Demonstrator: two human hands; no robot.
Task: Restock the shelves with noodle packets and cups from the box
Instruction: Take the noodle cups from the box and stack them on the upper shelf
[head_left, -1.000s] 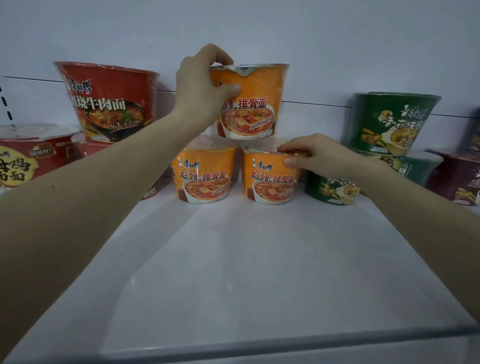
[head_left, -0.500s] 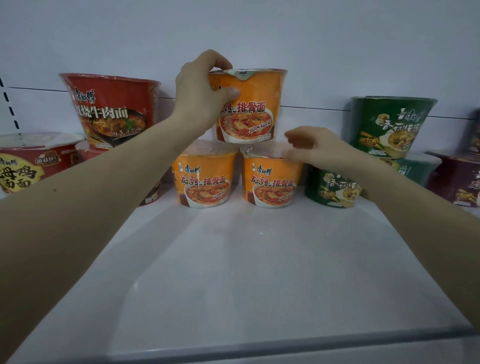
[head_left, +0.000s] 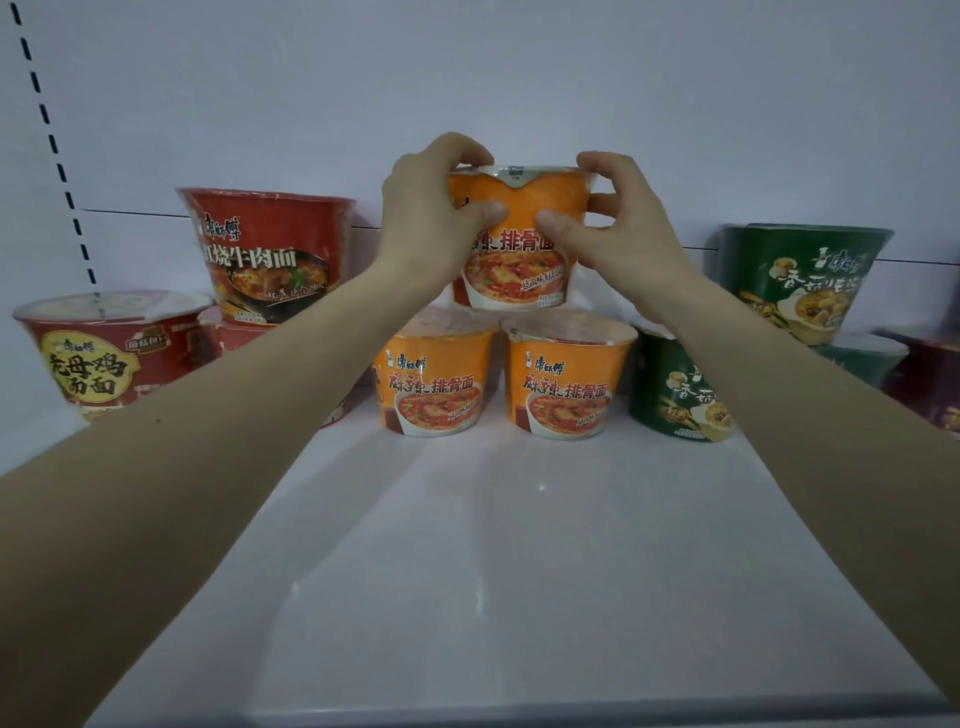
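An orange noodle cup stands on top of two more orange cups, the left one and the right one, at the back of the white shelf. My left hand grips the top cup's left side, fingers over its rim and thumb on the front. My right hand grips its right side the same way. The box is not in view.
Red cups are stacked to the left: a top one, a lower one partly behind my arm, and another at the far left. Green cups are stacked to the right, with a dark cup at the right edge.
My right hand left the lower right orange cup, rose and took hold of the top cup's right side. My left hand stays on that cup.
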